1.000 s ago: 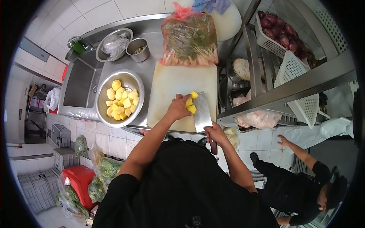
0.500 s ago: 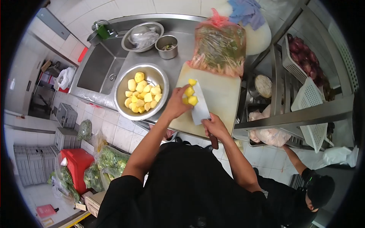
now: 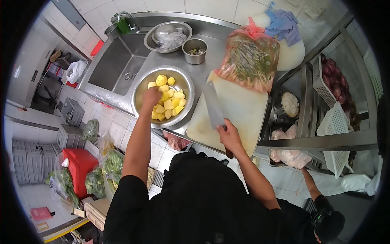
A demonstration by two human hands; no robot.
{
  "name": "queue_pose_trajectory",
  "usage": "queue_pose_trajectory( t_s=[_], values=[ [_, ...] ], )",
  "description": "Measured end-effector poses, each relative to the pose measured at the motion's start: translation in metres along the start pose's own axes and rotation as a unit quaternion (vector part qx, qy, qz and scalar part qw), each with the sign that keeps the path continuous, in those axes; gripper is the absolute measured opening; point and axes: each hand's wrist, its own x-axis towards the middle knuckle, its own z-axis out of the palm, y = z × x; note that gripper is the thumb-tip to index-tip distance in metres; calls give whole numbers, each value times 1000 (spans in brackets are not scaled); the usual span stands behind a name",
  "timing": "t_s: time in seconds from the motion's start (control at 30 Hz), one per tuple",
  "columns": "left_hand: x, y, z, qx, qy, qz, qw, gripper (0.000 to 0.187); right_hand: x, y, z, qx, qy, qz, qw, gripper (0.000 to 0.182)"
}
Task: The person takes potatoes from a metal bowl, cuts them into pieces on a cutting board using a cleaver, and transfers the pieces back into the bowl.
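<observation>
In the head view, the person's left hand (image 3: 152, 97) reaches down into a wide steel basin (image 3: 186, 83), over its left side, among peeled yellow potatoes (image 3: 168, 105). The back of the hand faces up and its fingertips are hidden, so I cannot tell whether they grip a potato or how far apart they are. The potatoes, some round and some cut into chunks, lie heaped in the basin, which sits on the steel counter just left of a pale cutting board (image 3: 239, 122).

The right hand (image 3: 230, 136) has its fingers wrapped around the handle of a cleaver (image 3: 214, 106). The blade points away from the person, above the left part of the board, tilted so that it looks narrow.

Against the far end of the board lies a red-tinted plastic bag (image 3: 250, 59) of leafy greens, tied at the top. Behind the basin stand a small steel pot (image 3: 195, 59) and a shallow steel bowl (image 3: 148, 40) holding a clear plastic bag (image 3: 172, 39). Left of these is the sink (image 3: 115, 65). On the right-hand rack, red onions (image 3: 334, 79) fill a white basket (image 3: 321, 81). A co-worker's bare arm (image 3: 312, 185) shows at lower right, below the rack.
</observation>
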Motion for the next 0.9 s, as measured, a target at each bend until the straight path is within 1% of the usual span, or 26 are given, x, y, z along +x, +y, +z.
queue_pose_trajectory(
  t_s=[0.03,0.07,0.13,0.17,0.23,0.27,0.33,0.43,0.47,0.5,0.57,0.6,0.63,0.7,0.73,0.77,0.8,0.83,0.9],
  values=[
    [7,3,3,54,-26,-17,998,44,-7,11,-7,11,2,33,999,33],
    [15,7,5,54,-28,-13,998,44,-14,24,-13,11,6,35,999,33],
    [27,14,7,103,-88,-19,991,44,-29,44,-22,31,33,71,996,32],
    [29,19,8,103,-89,-15,990,44,-36,51,-26,32,38,72,996,32],
    [33,29,8,98,-116,-61,987,45,-49,58,-32,50,65,94,992,23],
    [35,29,11,100,-116,-58,986,45,-53,64,-34,64,68,102,990,23],
    [38,26,18,27,-121,-87,989,46,-61,65,-37,75,74,109,988,23],
    [30,33,23,39,-112,-81,990,46,-65,73,-43,89,81,111,986,22],
    [28,33,20,11,-95,-63,993,46,-65,77,-44,94,80,111,986,21],
    [30,28,20,12,-96,-60,994,46,-66,78,-47,96,82,111,986,21],
    [33,15,23,-72,12,-10,997,43,-71,83,-53,85,85,113,986,18],
    [30,20,14,-118,30,11,993,36,-75,83,-56,84,88,117,986,18],
    [23,31,7,-158,76,31,984,30,-77,80,-60,75,90,118,986,18],
    [3,52,2,-131,72,78,986,34,-81,78,-69,62,92,122,986,18],
    [0,45,14,-132,71,75,986,34,-82,78,-70,54,95,124,986,18],
    [-1,37,28,-100,86,75,988,40,-81,77,-72,47,98,122,987,19],
    [1,42,30,-69,103,79,989,46,-78,76,-75,46,99,117,987,19],
    [1,42,30,-70,103,83,989,46,-80,79,-77,42,102,116,987,19],
    [-12,39,28,-119,-15,30,992,60,-86,85,-79,38,106,121,986,19]
  ],
)
